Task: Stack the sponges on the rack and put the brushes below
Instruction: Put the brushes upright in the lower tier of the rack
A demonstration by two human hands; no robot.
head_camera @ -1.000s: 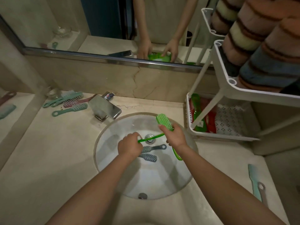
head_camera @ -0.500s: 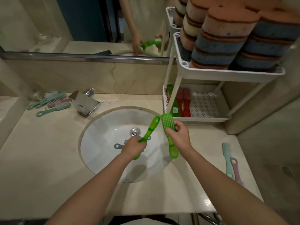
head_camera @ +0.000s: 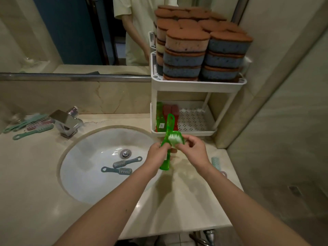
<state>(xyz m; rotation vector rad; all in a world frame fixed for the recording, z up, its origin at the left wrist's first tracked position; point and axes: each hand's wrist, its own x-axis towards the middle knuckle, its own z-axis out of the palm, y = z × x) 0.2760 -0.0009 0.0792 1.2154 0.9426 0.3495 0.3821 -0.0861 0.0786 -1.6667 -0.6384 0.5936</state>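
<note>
Green brushes, two held together, sit in a person's hands above the worktop, between the sink basin and the white two-tier rack. The left hand has its fingers curled round the handles. The right hand pinches the bristled head between thumb and fingers. One handle points up towards the rack's lower tier, the other down towards the person. On the upper tier stand stacks of sponges, brown-topped over blue and orange layers. At the left of the lower tier lie green and red brushes. Two grey-blue brushes lie in the basin near the drain, and teal brushes lie on the worktop beside the tap.
</note>
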